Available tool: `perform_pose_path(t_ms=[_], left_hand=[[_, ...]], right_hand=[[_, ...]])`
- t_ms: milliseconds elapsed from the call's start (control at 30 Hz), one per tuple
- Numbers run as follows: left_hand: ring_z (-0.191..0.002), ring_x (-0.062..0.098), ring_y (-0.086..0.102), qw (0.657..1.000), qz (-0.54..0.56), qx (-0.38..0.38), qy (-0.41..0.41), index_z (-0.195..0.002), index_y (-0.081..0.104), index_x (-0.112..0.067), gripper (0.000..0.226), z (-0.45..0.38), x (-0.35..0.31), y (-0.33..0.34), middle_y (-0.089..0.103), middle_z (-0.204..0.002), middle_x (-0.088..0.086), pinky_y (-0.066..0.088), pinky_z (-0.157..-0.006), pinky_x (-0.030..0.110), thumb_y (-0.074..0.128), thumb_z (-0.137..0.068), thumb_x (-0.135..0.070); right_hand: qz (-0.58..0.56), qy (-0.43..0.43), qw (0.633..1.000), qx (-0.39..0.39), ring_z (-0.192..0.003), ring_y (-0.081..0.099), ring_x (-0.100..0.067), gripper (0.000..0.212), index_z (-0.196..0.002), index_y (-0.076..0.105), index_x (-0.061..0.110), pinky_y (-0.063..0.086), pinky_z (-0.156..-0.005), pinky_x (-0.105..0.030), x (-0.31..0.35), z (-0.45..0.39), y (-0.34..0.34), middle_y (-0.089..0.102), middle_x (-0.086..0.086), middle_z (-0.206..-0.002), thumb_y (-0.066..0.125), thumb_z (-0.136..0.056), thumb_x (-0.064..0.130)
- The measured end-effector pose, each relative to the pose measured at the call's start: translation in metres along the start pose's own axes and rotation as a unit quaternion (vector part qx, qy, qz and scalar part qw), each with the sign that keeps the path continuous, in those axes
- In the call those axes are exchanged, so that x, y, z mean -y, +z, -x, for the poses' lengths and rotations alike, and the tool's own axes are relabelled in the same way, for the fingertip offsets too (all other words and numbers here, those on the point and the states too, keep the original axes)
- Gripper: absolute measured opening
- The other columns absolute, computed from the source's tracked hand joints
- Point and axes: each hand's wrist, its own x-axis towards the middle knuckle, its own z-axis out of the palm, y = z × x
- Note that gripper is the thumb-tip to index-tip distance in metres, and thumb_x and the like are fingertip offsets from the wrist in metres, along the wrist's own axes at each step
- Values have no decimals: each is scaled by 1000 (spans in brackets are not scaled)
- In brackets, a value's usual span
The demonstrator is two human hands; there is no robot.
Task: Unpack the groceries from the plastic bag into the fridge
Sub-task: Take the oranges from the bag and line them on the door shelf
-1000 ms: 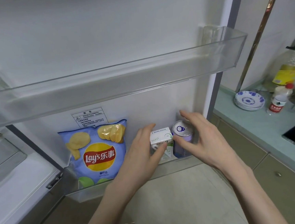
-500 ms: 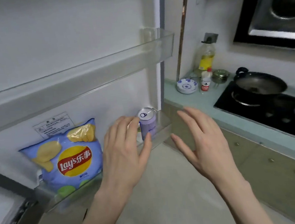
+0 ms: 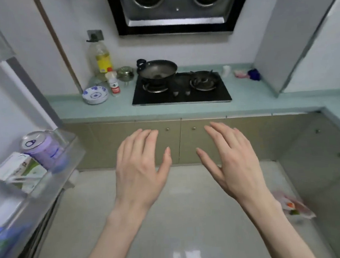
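Groceries sit in the fridge door shelf (image 3: 46, 187): a purple can (image 3: 44, 151) beside a white-green carton (image 3: 18, 172), lettering too blurred to read. Both grips, left hand (image 3: 140, 170) and right hand (image 3: 232, 163), hover released over the floor. A wok (image 3: 156, 69) stands on the desk's stove.

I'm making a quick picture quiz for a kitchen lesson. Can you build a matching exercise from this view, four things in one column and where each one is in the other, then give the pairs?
Things:
1. purple can
2. black wok
3. blue-patterned dishes
4. plastic bag

Places:
A. on the floor, at the lower right
B. in the clear fridge door shelf, beside a white and green carton
C. on the left burner of the stove
D. on the counter, left of the stove

Pairs: 1-B, 2-C, 3-D, 4-A
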Motion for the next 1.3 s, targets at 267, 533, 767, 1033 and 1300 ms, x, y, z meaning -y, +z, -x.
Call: perform_pose_path(t_ms=[267, 533, 767, 1033, 1300], left_hand=[[-129, 31, 58, 991, 67, 69, 94, -132, 63, -7, 46, -12, -107, 68, 66, -131, 9, 45, -110, 45, 54, -99, -37], [-132, 29, 56, 981, 113, 107, 119, -132, 63, -7, 46, -6, -235, 136, 65, -132, 8, 41, -111, 40, 56, -99, -37], [-131, 29, 56, 971, 135, 131, 149, -131, 64, -6, 45, 6, -334, 197, 66, -131, 9, 43, -110, 40, 56, -99, -36], [-130, 28, 58, 955, 157, 166, 191, -131, 64, -7, 45, 21, -433, 268, 67, -130, 8, 43, -110, 38, 52, -100, -38], [-127, 28, 59, 926, 177, 227, 245, -129, 65, -7, 43, 11, -488, 338, 67, -128, 8, 43, -110, 38, 54, -100, -37]], right_hand=[[65, 168, 982, -61, -133, 57, -28, 54, -141, 58, 9, 42, -116, -48, -102, 70, -56, 60, -7, -145, 55, -102, 45], [100, 250, 959, -91, -131, 55, -23, 51, -141, 60, 8, 44, -114, -46, -219, 138, -111, 61, -5, -143, 59, -101, 41], [84, 324, 937, -97, -129, 59, -24, 48, -141, 59, 10, 44, -112, -38, -328, 199, -134, 62, -4, -141, 64, -102, 37], [63, 377, 920, -90, -133, 56, -22, 52, -145, 56, 10, 44, -115, -42, -419, 249, -147, 61, -3, -145, 67, -100, 36], [67, 418, 903, -72, -137, 56, -22, 57, -149, 52, 9, 44, -116, -43, -481, 270, -135, 59, -5, -148, 64, -101, 36]])
